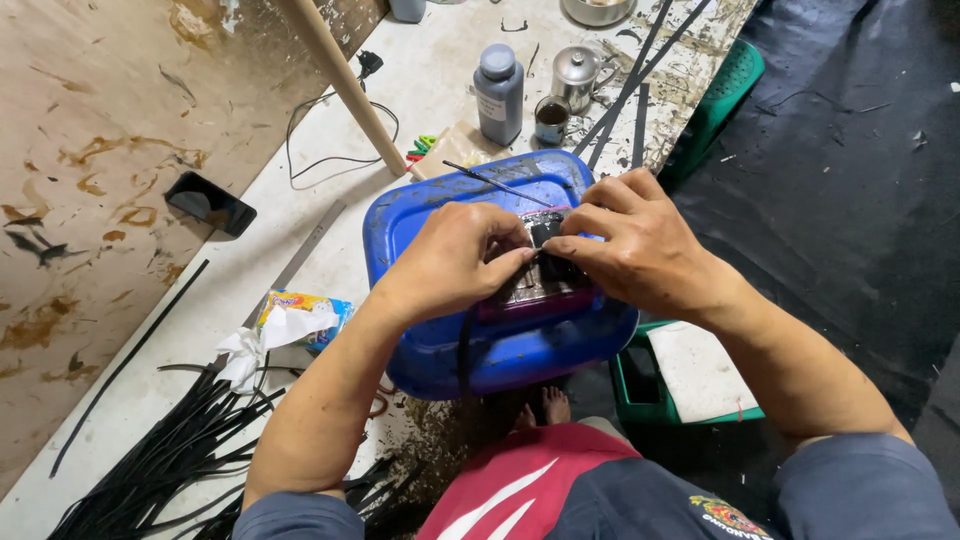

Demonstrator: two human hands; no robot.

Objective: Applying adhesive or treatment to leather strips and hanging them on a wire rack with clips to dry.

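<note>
I see my left hand (455, 262) and right hand (640, 250) both pinching a small glossy black strap piece (545, 235) over an upturned blue plastic tub (500, 350), with one grey bottle (498, 95), one steel pot (578, 75) and one dark cup (551, 120) beyond the tub, and black strips (160, 460) heaped to its left.

White board floor (300, 290) — black strips (160, 460), blue tub (500, 350), grey bottle (498, 95).
</note>
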